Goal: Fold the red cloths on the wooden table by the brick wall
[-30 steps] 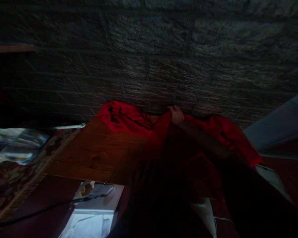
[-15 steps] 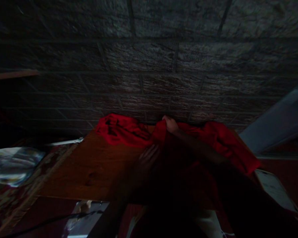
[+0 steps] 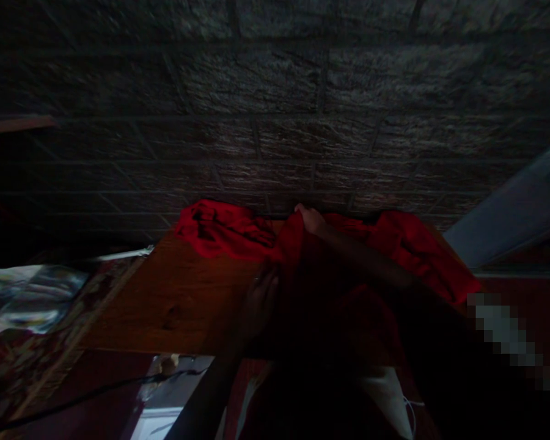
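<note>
A red garment [image 3: 224,229] lies along the far side of a wooden table [image 3: 165,305]. It has bunched parts to the left and right, and its near middle part is lost in deep shadow. At the garment's far edge, my right hand [image 3: 310,220] is closed on the fabric. My left hand [image 3: 261,299] rests lower, at the left border of the middle part, fingers stretched out and slightly bent. The dim light hides whether its fingertips press on the cloth or the wood.
A rough block wall [image 3: 284,140] rises right behind the table. To the left are a shiny plastic-like bundle [image 3: 32,299] and a patterned rug. A dark cable [image 3: 96,388] runs past a pale box [image 3: 160,421] at the near left. A grey-blue slanted panel [image 3: 508,208] stands at the right.
My left hand has slid slightly left and down from the fabric's edge. My right hand keeps its grip at the far edge. The whole view has shifted a little.
</note>
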A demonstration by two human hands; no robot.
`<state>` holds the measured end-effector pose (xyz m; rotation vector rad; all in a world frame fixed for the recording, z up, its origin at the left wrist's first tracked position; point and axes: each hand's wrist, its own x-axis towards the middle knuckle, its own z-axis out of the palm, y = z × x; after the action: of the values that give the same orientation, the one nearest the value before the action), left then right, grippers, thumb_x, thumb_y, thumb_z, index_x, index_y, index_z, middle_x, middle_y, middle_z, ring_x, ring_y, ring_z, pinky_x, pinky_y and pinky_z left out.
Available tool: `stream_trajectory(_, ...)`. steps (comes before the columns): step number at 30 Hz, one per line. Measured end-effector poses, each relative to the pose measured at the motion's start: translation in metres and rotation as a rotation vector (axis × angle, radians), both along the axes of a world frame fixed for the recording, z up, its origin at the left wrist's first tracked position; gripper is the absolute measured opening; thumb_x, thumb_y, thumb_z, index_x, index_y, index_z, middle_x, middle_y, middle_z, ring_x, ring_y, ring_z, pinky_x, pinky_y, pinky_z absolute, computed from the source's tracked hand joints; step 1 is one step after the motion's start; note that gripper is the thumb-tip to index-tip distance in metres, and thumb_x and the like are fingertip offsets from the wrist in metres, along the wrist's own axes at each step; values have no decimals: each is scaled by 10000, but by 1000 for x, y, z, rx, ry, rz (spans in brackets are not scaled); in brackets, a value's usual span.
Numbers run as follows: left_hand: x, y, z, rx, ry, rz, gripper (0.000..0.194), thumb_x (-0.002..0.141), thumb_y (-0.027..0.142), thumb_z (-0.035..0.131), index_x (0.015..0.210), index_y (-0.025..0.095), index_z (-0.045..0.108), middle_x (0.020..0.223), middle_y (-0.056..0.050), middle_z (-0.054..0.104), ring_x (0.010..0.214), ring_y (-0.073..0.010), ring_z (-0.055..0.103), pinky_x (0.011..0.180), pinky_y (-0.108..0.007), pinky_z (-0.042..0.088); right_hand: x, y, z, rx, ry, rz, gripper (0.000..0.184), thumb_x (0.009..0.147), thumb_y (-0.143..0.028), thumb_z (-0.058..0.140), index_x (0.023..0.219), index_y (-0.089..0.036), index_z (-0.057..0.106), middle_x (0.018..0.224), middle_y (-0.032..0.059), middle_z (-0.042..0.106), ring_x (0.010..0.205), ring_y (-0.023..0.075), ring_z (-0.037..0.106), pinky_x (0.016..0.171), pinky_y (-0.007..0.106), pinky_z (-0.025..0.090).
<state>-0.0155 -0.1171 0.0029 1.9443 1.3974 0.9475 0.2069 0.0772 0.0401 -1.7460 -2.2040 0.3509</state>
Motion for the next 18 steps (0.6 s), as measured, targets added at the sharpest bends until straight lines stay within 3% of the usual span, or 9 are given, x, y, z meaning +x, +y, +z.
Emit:
stream_trajectory(2,-7,7,2,-95,-136,100,531,962,491,428,1325,143,601,1404,-135,569,1332,-263,501,1172,-449,323,6,-14,15,36,-20,26,533,881,-101,544,1402,-172,456,1351,149,574,1167,232,579,969,303,415)
stream_trajectory(4,-12,16,9,-224,-242,124,560,907,528,515,1278,124,631,1333,-137,626,1268,-276,560,1146,-445,357,14,-42,30,98,-32,45,458,884,-94,533,1340,-139,536,1338,165,580,1173,243,573,979,315,408)
stream_trajectory(6,-16,22,19,-329,-287,97,584,853,546,585,1243,117,652,1321,-133,635,1253,-288,570,1134,-440,366,21,-84,41,86,6,76,253,941,-162,481,1100,-147,677,1123,125,690,1013,218,641,902,304,440)
stream_trajectory(7,-17,24,24,-356,-281,74,579,831,548,611,1220,123,668,1306,-125,647,1241,-291,577,1127,-436,372,23,-108,42,27,37,115,251,970,-217,460,991,-161,704,985,93,718,890,194,663,838,292,456)
stream_trajectory(9,-17,26,32,-364,-236,45,526,799,547,643,1144,156,710,1235,-99,691,1182,-288,611,1096,-420,404,22,-156,37,-74,97,190,319,995,-314,455,866,-167,707,833,58,713,749,167,657,751,279,468)
stream_trajectory(13,-16,20,40,-389,-118,7,440,789,561,637,995,187,743,1049,-67,748,993,-268,671,963,-383,499,17,-225,11,-63,174,313,222,962,-305,549,1083,-177,684,1127,104,684,1011,214,637,872,330,498)
stream_trajectory(16,-20,11,42,-425,-61,13,450,788,566,635,999,180,733,1045,-69,744,966,-266,673,930,-376,512,30,-239,1,54,186,315,353,913,-323,628,1238,-184,619,1317,133,589,1220,255,534,1004,389,471)
stream_trajectory(18,-24,3,43,-438,-68,24,456,782,555,648,1046,193,730,1115,-66,731,1030,-271,663,971,-375,495,49,-235,-1,128,155,167,393,913,-336,624,1267,-166,598,1325,148,578,1230,270,527,1022,403,462)
